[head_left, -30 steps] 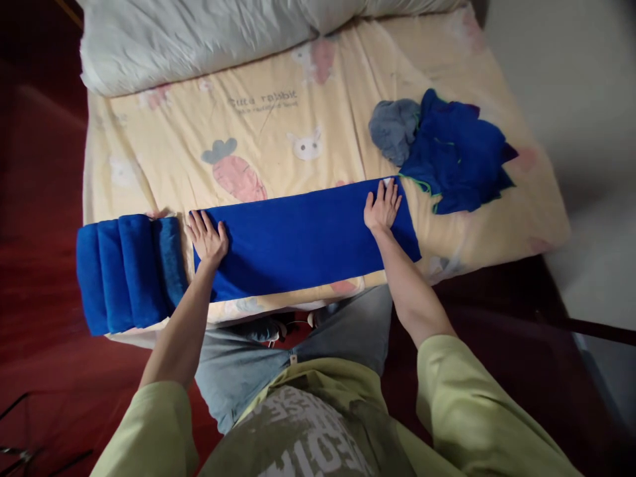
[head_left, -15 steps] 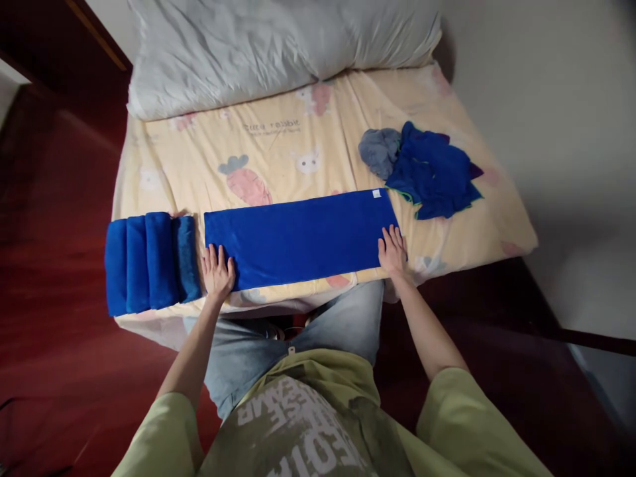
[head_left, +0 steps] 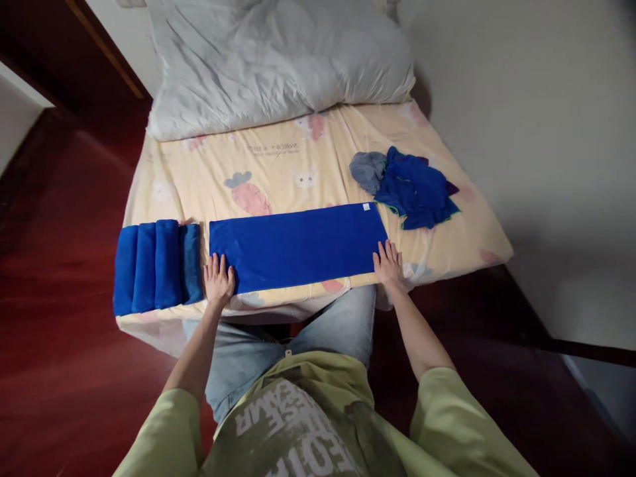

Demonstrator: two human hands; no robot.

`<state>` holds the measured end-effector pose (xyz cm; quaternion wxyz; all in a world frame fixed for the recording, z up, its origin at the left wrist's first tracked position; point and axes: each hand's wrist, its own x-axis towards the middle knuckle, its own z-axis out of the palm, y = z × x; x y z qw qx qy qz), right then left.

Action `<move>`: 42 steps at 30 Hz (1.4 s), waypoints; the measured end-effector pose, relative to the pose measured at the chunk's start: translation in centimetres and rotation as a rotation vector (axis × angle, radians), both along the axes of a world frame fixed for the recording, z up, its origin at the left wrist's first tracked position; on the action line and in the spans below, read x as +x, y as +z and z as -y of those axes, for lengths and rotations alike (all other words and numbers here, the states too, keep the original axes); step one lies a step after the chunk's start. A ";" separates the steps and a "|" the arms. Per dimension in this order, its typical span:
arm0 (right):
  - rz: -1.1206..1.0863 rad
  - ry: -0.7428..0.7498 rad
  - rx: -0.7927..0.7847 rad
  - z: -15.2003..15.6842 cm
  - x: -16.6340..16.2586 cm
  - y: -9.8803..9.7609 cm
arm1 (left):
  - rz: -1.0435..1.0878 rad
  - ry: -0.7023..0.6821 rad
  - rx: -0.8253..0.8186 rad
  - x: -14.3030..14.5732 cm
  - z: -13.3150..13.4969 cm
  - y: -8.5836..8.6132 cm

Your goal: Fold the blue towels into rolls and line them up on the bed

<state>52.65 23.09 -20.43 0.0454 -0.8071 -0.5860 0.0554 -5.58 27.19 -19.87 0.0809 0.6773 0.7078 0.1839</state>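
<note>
A long blue towel (head_left: 298,246) lies flat in a folded strip across the near edge of the bed. My left hand (head_left: 217,279) rests open, fingers spread, on its near left corner. At the near right corner my right hand (head_left: 388,263) lies flat and open on the cloth. Several rolled blue towels (head_left: 157,266) sit side by side just left of my left hand.
A heap of loose blue and grey cloths (head_left: 405,186) lies on the bed's right side. A grey pillow (head_left: 278,63) fills the far end. The yellow cartoon-print sheet (head_left: 278,172) covers the mattress. Dark red wooden floor (head_left: 54,278) lies to the left, a white wall on the right.
Both hands slid from the towel's far edge down to its near corners. The view pulled back and tilted up, showing more of the pillow.
</note>
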 end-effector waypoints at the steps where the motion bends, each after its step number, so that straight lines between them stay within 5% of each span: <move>1: 0.000 0.000 -0.006 0.0 0.0 0.0 | -0.002 -0.002 0.002 0.0 0.0 0.0; 11: 0.052 -0.055 -0.039 -0.5 -1.1 1.1 | -0.022 -0.032 0.006 -0.3 0.0 -0.1; 16: 0.016 -0.097 0.150 -1.4 -5.8 1.4 | -0.034 -0.029 0.014 -0.3 0.1 0.0; 21: -0.028 -0.102 0.111 -1.4 -9.6 0.3 | -0.035 -0.022 -0.002 -0.1 0.2 0.2; 30: -0.028 -0.095 0.060 -1.2 -9.2 0.8 | -0.038 -0.016 -0.003 -0.1 0.3 0.3; 42: -0.012 -0.333 0.109 -0.8 -10.2 1.5 | -0.011 -0.001 0.005 0.5 0.5 0.9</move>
